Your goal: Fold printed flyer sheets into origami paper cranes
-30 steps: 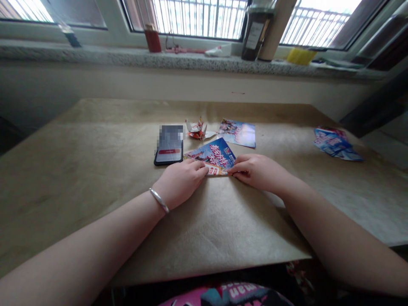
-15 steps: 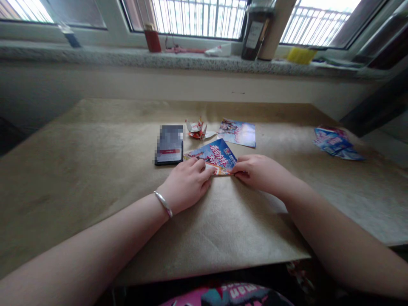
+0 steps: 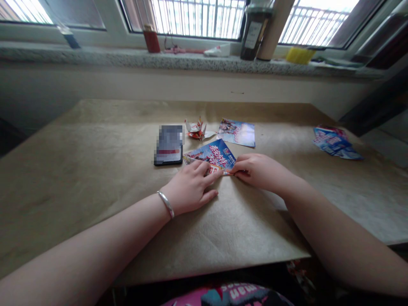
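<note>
A folded, colourfully printed paper sheet (image 3: pixel 213 154) lies on the brown paper-covered table (image 3: pixel 95 161) in front of me. My left hand (image 3: pixel 191 189), with a silver bangle on the wrist, lies flat on the sheet's near edge, fingers stretched out and pressing it down. My right hand (image 3: pixel 259 171) is curled, its fingertips pinching the sheet's right corner against the table.
A black phone (image 3: pixel 168 146) lies left of the sheet. Behind it sit a small folded paper crane (image 3: pixel 197 128) and another printed sheet (image 3: pixel 238 132). More printed papers (image 3: pixel 334 143) lie far right. The window sill (image 3: pixel 191 59) holds a red cup, a dark jar and a yellow box.
My left hand has slid right along the sheet's near edge and its fingers have flattened out. My right hand has stayed at the corner.
</note>
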`<state>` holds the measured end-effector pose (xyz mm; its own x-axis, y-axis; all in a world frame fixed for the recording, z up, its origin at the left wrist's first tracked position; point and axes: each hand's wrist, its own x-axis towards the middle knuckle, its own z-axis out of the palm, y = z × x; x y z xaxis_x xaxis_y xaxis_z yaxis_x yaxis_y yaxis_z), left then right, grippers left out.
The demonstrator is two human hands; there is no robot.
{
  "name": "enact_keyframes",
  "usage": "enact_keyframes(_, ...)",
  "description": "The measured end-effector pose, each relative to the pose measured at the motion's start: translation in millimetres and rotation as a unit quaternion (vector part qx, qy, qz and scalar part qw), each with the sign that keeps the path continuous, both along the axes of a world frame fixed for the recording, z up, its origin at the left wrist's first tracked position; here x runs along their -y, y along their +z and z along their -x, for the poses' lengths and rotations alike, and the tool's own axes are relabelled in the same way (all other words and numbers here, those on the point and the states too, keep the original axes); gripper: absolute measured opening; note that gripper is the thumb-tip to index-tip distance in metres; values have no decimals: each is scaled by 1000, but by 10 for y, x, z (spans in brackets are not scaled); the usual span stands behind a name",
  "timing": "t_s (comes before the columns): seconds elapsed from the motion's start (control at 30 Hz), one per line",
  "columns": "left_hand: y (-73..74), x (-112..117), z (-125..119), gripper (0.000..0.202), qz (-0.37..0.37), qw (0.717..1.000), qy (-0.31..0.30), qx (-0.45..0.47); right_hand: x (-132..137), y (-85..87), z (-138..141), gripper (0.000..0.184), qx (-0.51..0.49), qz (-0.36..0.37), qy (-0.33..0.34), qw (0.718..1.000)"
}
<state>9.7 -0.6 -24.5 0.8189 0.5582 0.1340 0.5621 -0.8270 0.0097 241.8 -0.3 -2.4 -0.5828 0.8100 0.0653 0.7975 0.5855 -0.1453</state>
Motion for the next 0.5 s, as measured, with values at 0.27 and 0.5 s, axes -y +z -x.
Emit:
enact_keyframes(0.27, -12, -7, 5, 52, -15, 1000, -3, -2, -5, -42, -8, 25, -24, -18, 27, 999)
enact_keyframes(0.5, 3, -22, 9, 52, -19, 999, -32, -7, 0, -48, -24, 26, -13, -24, 39, 999)
